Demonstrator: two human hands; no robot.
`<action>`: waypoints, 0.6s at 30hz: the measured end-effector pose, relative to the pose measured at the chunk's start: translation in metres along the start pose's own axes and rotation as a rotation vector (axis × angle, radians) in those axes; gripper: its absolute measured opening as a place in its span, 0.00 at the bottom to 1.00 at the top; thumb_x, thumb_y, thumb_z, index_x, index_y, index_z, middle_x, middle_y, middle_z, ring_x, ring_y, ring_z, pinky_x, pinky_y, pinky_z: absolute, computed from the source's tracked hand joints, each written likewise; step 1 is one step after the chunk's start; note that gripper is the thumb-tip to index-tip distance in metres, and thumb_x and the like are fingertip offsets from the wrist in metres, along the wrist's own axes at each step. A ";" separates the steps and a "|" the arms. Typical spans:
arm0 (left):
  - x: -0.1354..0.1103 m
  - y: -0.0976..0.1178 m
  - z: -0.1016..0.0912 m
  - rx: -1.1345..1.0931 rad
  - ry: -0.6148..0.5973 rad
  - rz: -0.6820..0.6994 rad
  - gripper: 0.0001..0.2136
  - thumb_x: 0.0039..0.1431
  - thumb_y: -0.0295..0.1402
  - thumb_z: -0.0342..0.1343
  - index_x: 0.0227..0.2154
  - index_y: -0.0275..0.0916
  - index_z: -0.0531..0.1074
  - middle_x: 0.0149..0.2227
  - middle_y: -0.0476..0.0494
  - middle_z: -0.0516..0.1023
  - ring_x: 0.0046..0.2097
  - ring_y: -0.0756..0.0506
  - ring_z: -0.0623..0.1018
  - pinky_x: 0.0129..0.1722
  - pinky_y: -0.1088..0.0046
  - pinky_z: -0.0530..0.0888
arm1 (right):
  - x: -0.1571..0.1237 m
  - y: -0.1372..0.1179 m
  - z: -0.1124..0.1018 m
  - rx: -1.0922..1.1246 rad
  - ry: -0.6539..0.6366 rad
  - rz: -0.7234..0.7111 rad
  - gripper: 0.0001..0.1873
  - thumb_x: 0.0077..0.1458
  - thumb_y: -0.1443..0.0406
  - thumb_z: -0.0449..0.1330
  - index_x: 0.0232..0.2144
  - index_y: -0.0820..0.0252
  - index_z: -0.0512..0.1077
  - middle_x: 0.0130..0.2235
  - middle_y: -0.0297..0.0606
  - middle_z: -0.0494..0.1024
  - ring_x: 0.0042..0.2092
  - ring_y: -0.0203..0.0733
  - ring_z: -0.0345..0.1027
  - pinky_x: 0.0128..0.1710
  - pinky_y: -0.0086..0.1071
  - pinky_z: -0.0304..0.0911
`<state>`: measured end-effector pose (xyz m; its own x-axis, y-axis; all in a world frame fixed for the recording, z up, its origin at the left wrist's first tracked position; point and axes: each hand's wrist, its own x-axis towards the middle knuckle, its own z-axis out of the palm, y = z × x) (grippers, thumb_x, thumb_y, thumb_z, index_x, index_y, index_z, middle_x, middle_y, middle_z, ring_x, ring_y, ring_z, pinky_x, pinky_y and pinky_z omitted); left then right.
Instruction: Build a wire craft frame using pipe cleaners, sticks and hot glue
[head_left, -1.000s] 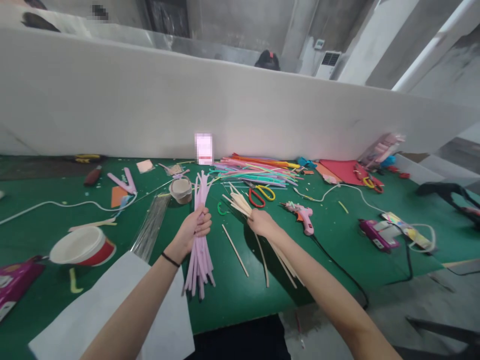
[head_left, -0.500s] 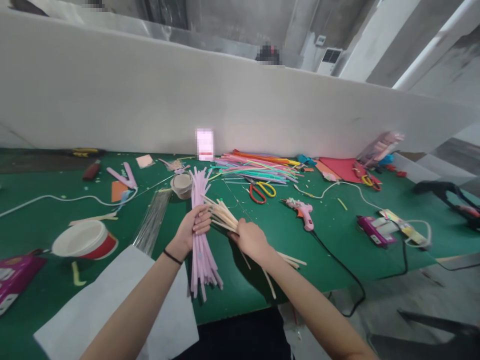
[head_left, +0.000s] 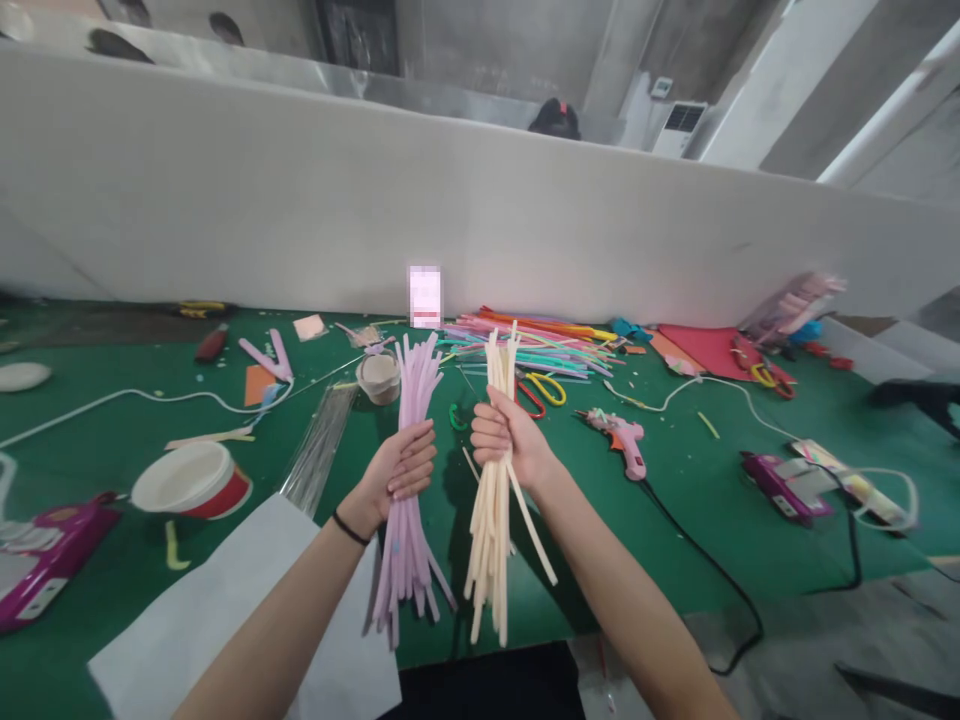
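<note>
My left hand [head_left: 405, 465] is closed around a bundle of lilac pipe cleaners [head_left: 411, 560], held upright with both ends fanning out. Beside it, my right hand [head_left: 510, 440] grips a bundle of cream pipe cleaners [head_left: 491, 550], also upright; one stem splays out to the right. The two bundles are apart, above the green table. Behind the right hand, scissors [head_left: 546, 389] with red and yellow handles are partly hidden. A loose pile of coloured pipe cleaners [head_left: 547, 340] lies beyond both hands.
A pink glue gun [head_left: 626, 440] lies to the right, its black cord running off the table edge. At left are a paper bowl [head_left: 187, 480], a white sheet [head_left: 225, 610] and thin wires [head_left: 319, 440]. A lit phone [head_left: 425, 297] leans on the white partition [head_left: 450, 210].
My right hand has raised the cream bundle from a slanted, low position to upright beside the lilac one. The left hand still holds its bundle. The view has shifted slightly.
</note>
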<state>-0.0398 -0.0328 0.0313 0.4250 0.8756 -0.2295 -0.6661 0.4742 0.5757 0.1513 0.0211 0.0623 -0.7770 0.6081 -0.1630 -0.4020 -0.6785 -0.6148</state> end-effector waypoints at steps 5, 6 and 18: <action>-0.004 0.038 0.033 0.335 0.067 0.250 0.25 0.63 0.39 0.53 0.13 0.40 0.54 0.08 0.59 0.51 0.09 0.56 0.49 0.07 0.81 0.49 | 0.021 -0.018 0.029 -0.186 0.142 -0.342 0.32 0.54 0.52 0.62 0.17 0.56 0.44 0.12 0.19 0.43 0.15 0.26 0.32 0.14 0.24 0.32; -0.001 0.048 0.041 0.472 0.112 0.373 0.25 0.62 0.41 0.54 0.13 0.40 0.55 0.09 0.58 0.52 0.09 0.57 0.51 0.08 0.81 0.50 | 0.026 -0.024 0.035 -0.272 0.184 -0.467 0.32 0.53 0.51 0.63 0.17 0.56 0.46 0.12 0.19 0.44 0.15 0.26 0.33 0.14 0.25 0.32; 0.037 0.057 0.055 0.856 0.258 0.822 0.06 0.48 0.35 0.64 0.24 0.41 0.73 0.23 0.47 0.74 0.31 0.45 0.75 0.26 0.74 0.71 | 0.052 -0.027 0.032 -0.794 0.377 -0.921 0.20 0.62 0.52 0.56 0.24 0.59 0.69 0.24 0.33 0.71 0.27 0.35 0.65 0.28 0.29 0.64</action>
<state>-0.0283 0.0217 0.0988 -0.1333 0.9255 0.3545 -0.0178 -0.3599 0.9328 0.1061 0.0576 0.0951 -0.1283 0.8885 0.4406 -0.2166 0.4084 -0.8867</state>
